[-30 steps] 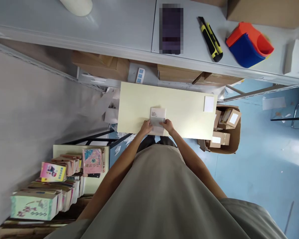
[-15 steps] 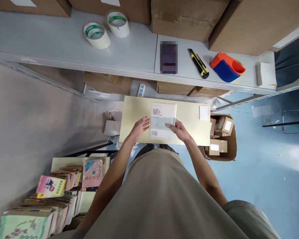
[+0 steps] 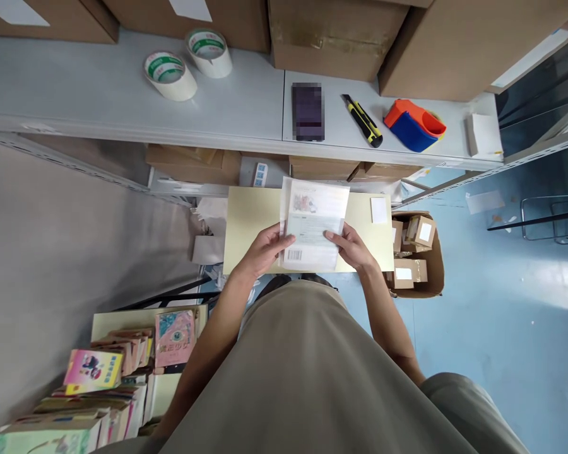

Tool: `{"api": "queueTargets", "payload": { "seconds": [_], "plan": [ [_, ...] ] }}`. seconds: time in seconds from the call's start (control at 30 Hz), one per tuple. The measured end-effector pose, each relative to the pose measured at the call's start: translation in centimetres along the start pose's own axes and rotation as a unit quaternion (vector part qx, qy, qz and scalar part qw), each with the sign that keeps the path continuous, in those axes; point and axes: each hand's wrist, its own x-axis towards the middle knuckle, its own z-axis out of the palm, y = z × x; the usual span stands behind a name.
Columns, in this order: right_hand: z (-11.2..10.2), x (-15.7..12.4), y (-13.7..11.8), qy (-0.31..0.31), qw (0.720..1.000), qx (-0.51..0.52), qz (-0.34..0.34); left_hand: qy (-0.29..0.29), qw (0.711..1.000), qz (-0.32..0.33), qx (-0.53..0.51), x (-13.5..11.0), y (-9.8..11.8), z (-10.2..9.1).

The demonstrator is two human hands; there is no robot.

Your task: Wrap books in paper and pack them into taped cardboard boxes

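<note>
Between my two hands is a pale book in a clear plastic sleeve, with a small picture near its top and a barcode at its lower left. My left hand grips its left edge, thumb on the front. On the opposite edge, my right hand is closed with its thumb pressed on the cover. Both hands' other fingers are partly hidden behind the book. It is held over a cream-coloured table. To the right on that table lies a small white card.
On the grey shelf ahead are two tape rolls, a dark blurred rectangle, a yellow-black utility knife and an orange-blue tape dispenser. Right of the table stands a carton of small boxes; stacked books fill the lower left.
My left hand, apart from the book before, now grips its left edge. The book has come up closer to the camera and looks larger. The whole view has shifted slightly.
</note>
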Motion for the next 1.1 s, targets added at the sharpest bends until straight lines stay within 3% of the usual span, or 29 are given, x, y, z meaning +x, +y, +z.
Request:
{"api": "queueTargets", "payload": {
  "seconds": [0.2, 0.3, 0.37, 0.5, 0.57, 0.63, 0.73, 0.9, 0.97, 1.07, 1.1],
  "plan": [
    [-0.5, 1.0, 2.2, 0.055, 0.995, -0.084, 0.013, 0.05, 0.998, 0.008, 0.031, 0.1, -1.2, -0.5],
    [0.0, 1.9, 4.3, 0.134, 0.98, -0.147, 0.003, 0.079, 0.992, 0.014, 0.102, 0.4, -2.3, -0.9],
    [1.0, 2.4, 5.5, 0.132, 0.978, -0.16, 0.002, 0.096, 0.978, 0.021, 0.183, 0.7, -3.3, -1.0],
    [4.0, 3.0, 6.9, 0.063, 0.987, -0.144, -0.009, 0.122, 0.905, 0.027, 0.405, 0.8, -4.9, 0.3],
    [5.2, 3.2, 7.3, 0.076, 0.985, -0.153, -0.007, 0.117, 0.865, 0.021, 0.487, 0.6, -5.4, 1.4],
    [5.8, 3.3, 7.6, 0.106, 0.981, -0.164, 0.002, 0.101, 0.844, 0.022, 0.526, 0.3, -5.6, 2.5],
    [5.4, 3.3, 7.8, 0.133, 0.978, -0.162, -0.006, 0.082, 0.856, 0.053, 0.507, -0.2, -5.7, 3.0],
    [3.2, 3.2, 7.2, 0.134, 0.981, -0.139, -0.019, 0.032, 0.93, 0.077, 0.359, -0.6, -4.3, 1.3],
    [2.4, 3.2, 6.7, 0.114, 0.989, -0.095, 0.006, 0.073, 0.941, 0.085, 0.319, -0.5, -3.3, 0.2],
    [1.6, 3.1, 5.9, 0.062, 0.996, -0.003, 0.056, 0.194, 0.934, 0.113, 0.278, -0.4, -1.9, -1.5],
    [1.4, 3.0, 5.6, 0.044, 0.997, 0.018, 0.069, 0.21, 0.94, 0.105, 0.249, -0.5, -1.5, -2.0]
  ]
}}
